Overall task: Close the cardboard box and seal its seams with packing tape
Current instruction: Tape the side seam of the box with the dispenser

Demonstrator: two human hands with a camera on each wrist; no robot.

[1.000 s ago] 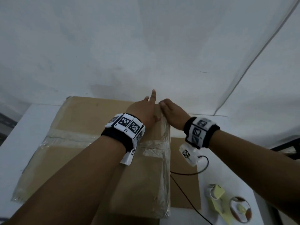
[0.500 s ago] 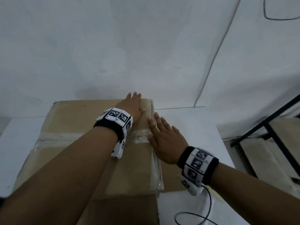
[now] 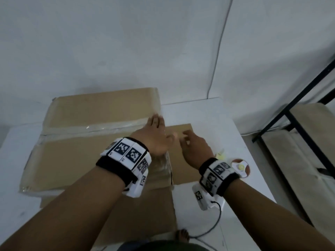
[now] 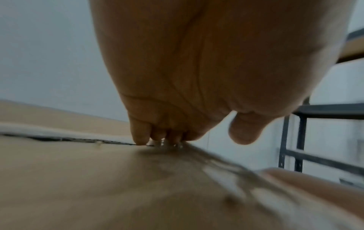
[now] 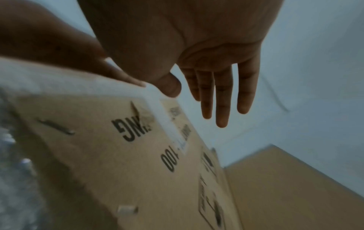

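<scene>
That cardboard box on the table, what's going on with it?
A person is sealing the cardboard box, which is closed with clear tape along its top seam. The left hand presses its fingers on the seam's right end. The right hand hovers open beside the box, holding nothing. A tape dispenser lies on the table.

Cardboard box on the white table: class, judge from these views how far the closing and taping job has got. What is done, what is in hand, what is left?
Done: the cardboard box is closed, and clear tape covers its centre seam.
In hand: the left hand presses the tape's end at the right edge; the right hand hovers open beside the box's side.
Left: probably smoothing the tape down the sides. The tape dispenser lies on the table, unused.
</scene>
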